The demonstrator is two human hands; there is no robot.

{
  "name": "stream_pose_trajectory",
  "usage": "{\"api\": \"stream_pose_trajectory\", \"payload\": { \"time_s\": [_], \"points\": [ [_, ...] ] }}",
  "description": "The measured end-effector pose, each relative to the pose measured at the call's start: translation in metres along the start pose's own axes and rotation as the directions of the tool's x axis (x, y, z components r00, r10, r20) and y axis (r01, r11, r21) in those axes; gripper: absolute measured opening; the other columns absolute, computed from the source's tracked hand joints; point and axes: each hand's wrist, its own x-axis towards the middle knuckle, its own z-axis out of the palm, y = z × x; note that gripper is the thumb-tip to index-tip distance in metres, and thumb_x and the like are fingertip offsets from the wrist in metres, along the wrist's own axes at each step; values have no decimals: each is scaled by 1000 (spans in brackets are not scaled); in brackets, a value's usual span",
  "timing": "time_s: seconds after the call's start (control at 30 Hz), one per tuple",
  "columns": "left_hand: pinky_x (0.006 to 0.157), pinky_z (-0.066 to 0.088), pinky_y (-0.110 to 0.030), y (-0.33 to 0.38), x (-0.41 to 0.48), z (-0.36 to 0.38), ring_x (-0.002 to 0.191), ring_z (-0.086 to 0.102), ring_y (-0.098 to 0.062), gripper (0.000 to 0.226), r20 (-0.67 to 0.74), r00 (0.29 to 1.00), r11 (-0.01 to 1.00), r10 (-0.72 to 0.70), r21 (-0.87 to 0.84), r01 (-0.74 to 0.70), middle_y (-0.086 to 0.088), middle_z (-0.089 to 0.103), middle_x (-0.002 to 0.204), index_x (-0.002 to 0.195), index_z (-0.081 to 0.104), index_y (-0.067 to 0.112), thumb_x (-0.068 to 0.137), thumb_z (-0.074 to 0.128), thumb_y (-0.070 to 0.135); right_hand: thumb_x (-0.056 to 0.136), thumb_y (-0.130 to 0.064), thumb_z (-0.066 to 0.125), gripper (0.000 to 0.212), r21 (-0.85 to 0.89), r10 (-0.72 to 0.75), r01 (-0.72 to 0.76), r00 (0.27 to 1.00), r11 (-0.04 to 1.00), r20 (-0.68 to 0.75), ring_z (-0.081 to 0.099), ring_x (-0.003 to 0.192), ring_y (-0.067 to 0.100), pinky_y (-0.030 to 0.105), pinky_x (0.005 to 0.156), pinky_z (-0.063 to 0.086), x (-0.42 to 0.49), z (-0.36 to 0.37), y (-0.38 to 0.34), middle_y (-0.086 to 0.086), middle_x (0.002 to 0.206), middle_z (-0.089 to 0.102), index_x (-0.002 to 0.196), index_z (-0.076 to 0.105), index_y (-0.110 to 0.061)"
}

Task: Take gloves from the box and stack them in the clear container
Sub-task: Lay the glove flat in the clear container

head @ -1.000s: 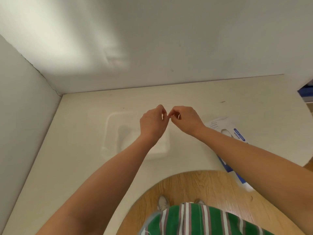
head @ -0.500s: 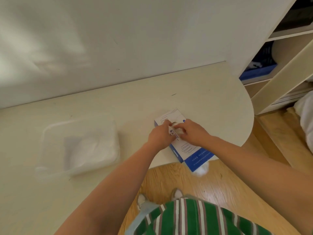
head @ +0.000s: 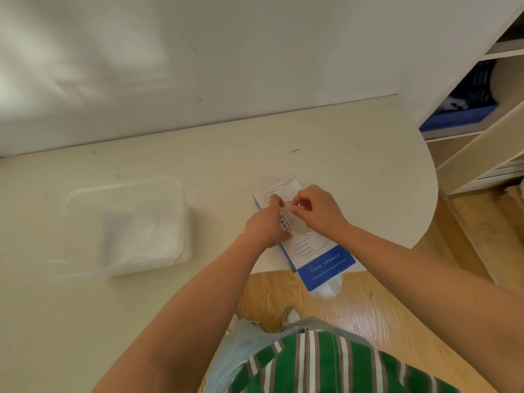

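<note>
I work at the glove box (head: 320,259), which lies flat at the near edge of the table (head: 340,154) with its blue end overhanging the floor. Both hands are at the opening in the box's top. My left hand (head: 265,225) curls in from the box's left side and my right hand (head: 317,208) from its right, and as far as I can tell each pinches the same thin translucent glove (head: 296,222). I judge the pull should go straight up and slowly, so one sheet comes free and the light box doesn't slide off the edge. The shelf unit (head: 482,123) stands beyond the box to the right. The clear container (head: 181,194) sits well to the box's left, holding a pale stack of gloves (head: 136,236). Nothing lies between them. A white tuft (head: 330,287) pokes out below the box's overhanging end.
</note>
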Motion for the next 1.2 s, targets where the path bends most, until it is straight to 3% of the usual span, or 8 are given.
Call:
{"api": "stream_pose_trajectory", "payload": {
  "time_s": [0.2,0.4,0.5,0.67,0.8,0.93,1.07,1.2],
  "points": [
    [74,53,-39,4,3,-1,92,64,-29,82,45,998,998,-47,44,45,-8,62,105,137,19,13,80,76,27,96,-14,55,5,592,81,45,979,804,-185,57,84,11,21,76,50,16,-46,-30,-2,92,61,93,59,-16],
    [67,48,-34,-6,1,-4,83,60,-23,69,10,999,973,-45,-227,47,-4,59,89,139,26,10,86,68,22,97,-15,52,6,662,120,-58,992,747,-47,56,75,10,23,72,50,15,-58,-32,-1,84,58,96,57,-16],
    [51,41,-24,-12,-2,-15,60,49,-15,23,-137,981,705,-134,-709,-3,-6,54,79,118,50,8,97,42,12,97,-15,52,7,629,143,-94,989,772,-28,44,61,5,16,59,38,7,-58,-27,-7,73,52,93,57,-17],
    [60,47,-30,-8,-13,-46,62,57,-19,68,-130,937,194,-325,-979,-69,-9,63,75,94,67,6,100,21,56,96,-12,55,6,600,111,-88,994,795,-2,45,67,10,16,58,38,4,-55,-36,-1,78,55,92,58,-15],
    [66,44,-31,-13,-21,-62,61,55,-20,75,-83,961,403,-264,-915,32,-5,57,67,72,62,12,79,38,83,92,-8,60,9,556,8,-25,999,831,33,53,69,11,16,60,44,3,-44,-50,3,80,61,87,61,-15],
    [65,46,-28,-26,-33,-68,56,59,-12,17,-100,991,610,-89,-792,-25,1,71,66,82,71,10,89,69,26,91,-12,63,7,553,-40,-16,995,833,89,59,82,15,29,79,48,6,-30,-61,6,91,67,92,68,-17],
    [68,48,-27,-50,-47,-79,63,59,-12,17,-179,984,536,1,-831,-152,1,70,68,102,71,13,96,56,8,100,-43,43,39,609,103,-212,972,765,209,59,109,20,38,98,45,13,-16,-84,3,120,63,124,59,-18],
    [65,50,-22,-70,-64,-97,73,63,-17,36,-147,986,521,74,-838,-164,-5,67,74,124,64,25,97,47,7,91,-72,29,76,537,233,-443,880,718,414,61,87,20,34,83,48,20,-9,-102,6,98,65,127,53,-10]
  ]
}}
